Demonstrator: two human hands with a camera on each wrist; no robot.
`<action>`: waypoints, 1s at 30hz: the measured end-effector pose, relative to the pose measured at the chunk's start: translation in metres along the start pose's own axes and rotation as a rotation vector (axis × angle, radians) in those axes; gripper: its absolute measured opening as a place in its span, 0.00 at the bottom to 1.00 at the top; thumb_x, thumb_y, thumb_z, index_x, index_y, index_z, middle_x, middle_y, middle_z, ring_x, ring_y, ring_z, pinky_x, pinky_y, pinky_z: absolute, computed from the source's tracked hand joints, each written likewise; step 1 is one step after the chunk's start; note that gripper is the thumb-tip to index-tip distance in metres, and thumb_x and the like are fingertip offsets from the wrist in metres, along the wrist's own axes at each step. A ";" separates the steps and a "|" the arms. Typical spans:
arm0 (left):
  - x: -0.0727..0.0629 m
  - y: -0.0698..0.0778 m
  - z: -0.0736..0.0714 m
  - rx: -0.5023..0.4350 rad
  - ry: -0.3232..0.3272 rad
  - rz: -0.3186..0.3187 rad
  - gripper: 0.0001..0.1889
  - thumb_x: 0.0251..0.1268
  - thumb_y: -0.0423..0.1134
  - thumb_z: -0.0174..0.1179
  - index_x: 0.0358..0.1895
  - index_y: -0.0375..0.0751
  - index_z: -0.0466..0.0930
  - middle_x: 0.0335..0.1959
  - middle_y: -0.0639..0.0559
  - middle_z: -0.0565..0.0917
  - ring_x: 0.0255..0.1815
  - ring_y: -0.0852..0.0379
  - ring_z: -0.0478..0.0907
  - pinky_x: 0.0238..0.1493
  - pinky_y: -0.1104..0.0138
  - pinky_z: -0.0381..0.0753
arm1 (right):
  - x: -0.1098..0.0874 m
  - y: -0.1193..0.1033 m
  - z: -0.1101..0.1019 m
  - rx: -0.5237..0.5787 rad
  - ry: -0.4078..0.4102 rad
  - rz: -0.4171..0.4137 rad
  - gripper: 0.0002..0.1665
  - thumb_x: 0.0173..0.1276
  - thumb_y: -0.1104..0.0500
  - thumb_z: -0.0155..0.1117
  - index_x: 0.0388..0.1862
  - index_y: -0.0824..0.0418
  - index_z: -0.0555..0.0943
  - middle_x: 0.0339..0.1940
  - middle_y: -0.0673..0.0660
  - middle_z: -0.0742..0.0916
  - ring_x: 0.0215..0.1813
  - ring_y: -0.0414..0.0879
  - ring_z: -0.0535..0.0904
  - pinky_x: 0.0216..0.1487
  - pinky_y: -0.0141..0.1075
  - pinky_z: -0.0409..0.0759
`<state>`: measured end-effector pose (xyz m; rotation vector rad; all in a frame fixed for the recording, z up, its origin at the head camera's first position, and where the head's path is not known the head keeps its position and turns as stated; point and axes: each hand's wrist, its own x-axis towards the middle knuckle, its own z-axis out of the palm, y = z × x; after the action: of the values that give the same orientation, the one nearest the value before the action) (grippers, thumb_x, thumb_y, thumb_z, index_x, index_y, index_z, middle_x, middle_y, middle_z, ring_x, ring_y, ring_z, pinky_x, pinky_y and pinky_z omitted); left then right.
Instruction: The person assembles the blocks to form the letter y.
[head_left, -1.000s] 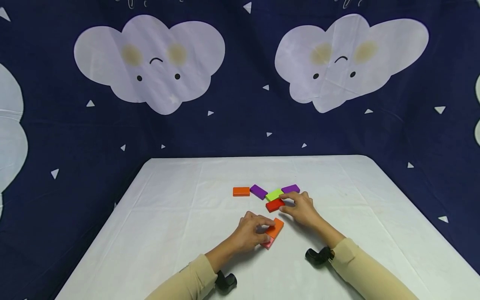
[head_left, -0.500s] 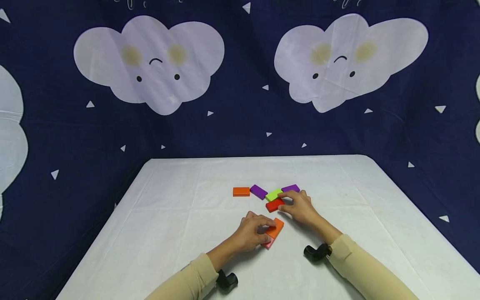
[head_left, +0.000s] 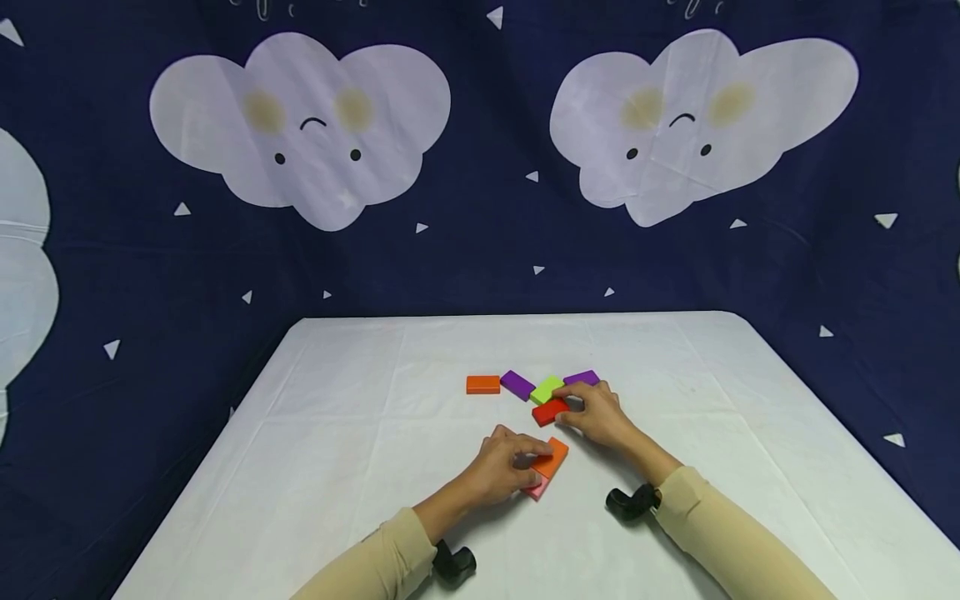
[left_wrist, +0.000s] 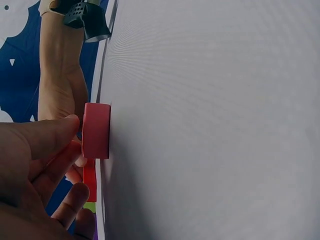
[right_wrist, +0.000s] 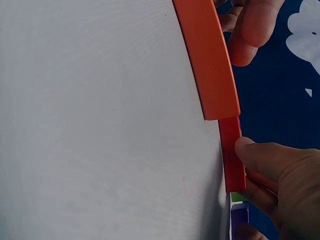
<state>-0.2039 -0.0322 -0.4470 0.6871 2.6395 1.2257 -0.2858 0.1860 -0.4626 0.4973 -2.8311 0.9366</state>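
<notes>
Several small, flat, domino-like blocks lie on the white table [head_left: 345, 475]. My left hand [head_left: 501, 467] reaches over an orange block [head_left: 553, 457] and a pink block [head_left: 537, 490], which lie end to end. Its thumb touches the pink block's top and its index finger lies over the orange one. My right hand [head_left: 600, 412] pinches a red block [head_left: 550, 412] between thumb and index finger. That index fingertip comes close to a lime green block [head_left: 546, 389] just behind. In the right wrist view the thumb is on the edge of the red block [right_wrist: 231, 160].
Beyond the red block, a purple block [head_left: 517, 385] and an orange block [head_left: 482, 385] continue leftward. Another purple block [head_left: 582, 378] lies right of the green one, partly behind my right hand. A dark blue cloth with clouds [head_left: 480, 250] hangs behind the table.
My right hand and forearm have shifted very slightly left. The left hand stays on the orange and pink blocks, and the blocks show almost no movement.
</notes>
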 end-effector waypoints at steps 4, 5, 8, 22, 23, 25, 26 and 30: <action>-0.001 0.001 0.000 0.012 0.004 0.011 0.18 0.52 0.36 0.67 0.49 0.54 0.84 0.50 0.61 0.84 0.43 0.65 0.63 0.44 0.69 0.57 | 0.000 -0.001 0.000 0.004 -0.020 0.015 0.23 0.53 0.55 0.72 0.51 0.52 0.83 0.54 0.59 0.84 0.49 0.54 0.69 0.48 0.46 0.60; -0.001 0.001 0.000 0.015 0.005 0.013 0.18 0.52 0.36 0.67 0.49 0.54 0.84 0.50 0.61 0.84 0.43 0.65 0.63 0.44 0.69 0.57 | 0.001 -0.001 -0.001 0.006 -0.023 0.019 0.23 0.53 0.55 0.72 0.51 0.52 0.83 0.54 0.59 0.84 0.49 0.54 0.69 0.48 0.46 0.60; -0.001 0.001 0.001 0.018 0.004 0.022 0.18 0.52 0.35 0.66 0.50 0.53 0.84 0.50 0.60 0.84 0.44 0.65 0.64 0.45 0.68 0.57 | 0.001 -0.001 -0.001 0.006 -0.024 0.028 0.22 0.53 0.55 0.72 0.49 0.52 0.83 0.53 0.59 0.84 0.49 0.54 0.69 0.47 0.45 0.60; 0.000 -0.002 0.001 0.058 -0.016 0.083 0.17 0.54 0.36 0.64 0.49 0.47 0.84 0.54 0.62 0.83 0.46 0.64 0.65 0.45 0.70 0.57 | 0.001 0.002 0.001 0.015 -0.030 0.048 0.22 0.52 0.54 0.72 0.48 0.50 0.84 0.56 0.60 0.83 0.49 0.53 0.68 0.46 0.44 0.61; 0.000 -0.003 0.002 0.063 -0.016 0.082 0.17 0.54 0.36 0.64 0.49 0.47 0.84 0.54 0.62 0.82 0.46 0.65 0.65 0.45 0.70 0.57 | 0.001 0.001 0.001 0.017 -0.031 0.052 0.21 0.52 0.55 0.72 0.48 0.50 0.84 0.56 0.60 0.82 0.49 0.53 0.68 0.46 0.44 0.61; 0.000 -0.002 0.002 0.063 -0.019 0.079 0.16 0.55 0.36 0.64 0.49 0.47 0.84 0.54 0.63 0.82 0.46 0.65 0.65 0.45 0.71 0.56 | 0.001 0.001 0.000 0.019 -0.035 0.058 0.21 0.52 0.55 0.72 0.48 0.50 0.84 0.56 0.59 0.82 0.49 0.53 0.68 0.46 0.43 0.61; 0.000 -0.002 0.002 0.065 -0.021 0.077 0.16 0.55 0.36 0.64 0.49 0.47 0.84 0.54 0.63 0.82 0.46 0.65 0.65 0.45 0.71 0.57 | 0.001 0.000 0.000 0.018 -0.037 0.059 0.21 0.52 0.54 0.72 0.48 0.50 0.84 0.55 0.59 0.83 0.48 0.53 0.68 0.46 0.43 0.61; 0.000 -0.002 0.002 0.066 -0.028 0.072 0.16 0.55 0.36 0.64 0.50 0.48 0.84 0.54 0.64 0.82 0.46 0.66 0.65 0.45 0.71 0.56 | 0.001 -0.001 -0.001 0.019 -0.051 0.065 0.21 0.53 0.54 0.71 0.48 0.49 0.83 0.54 0.58 0.83 0.47 0.51 0.67 0.44 0.40 0.60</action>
<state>-0.2045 -0.0322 -0.4500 0.8103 2.6650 1.1423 -0.2865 0.1862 -0.4611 0.4404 -2.9025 0.9768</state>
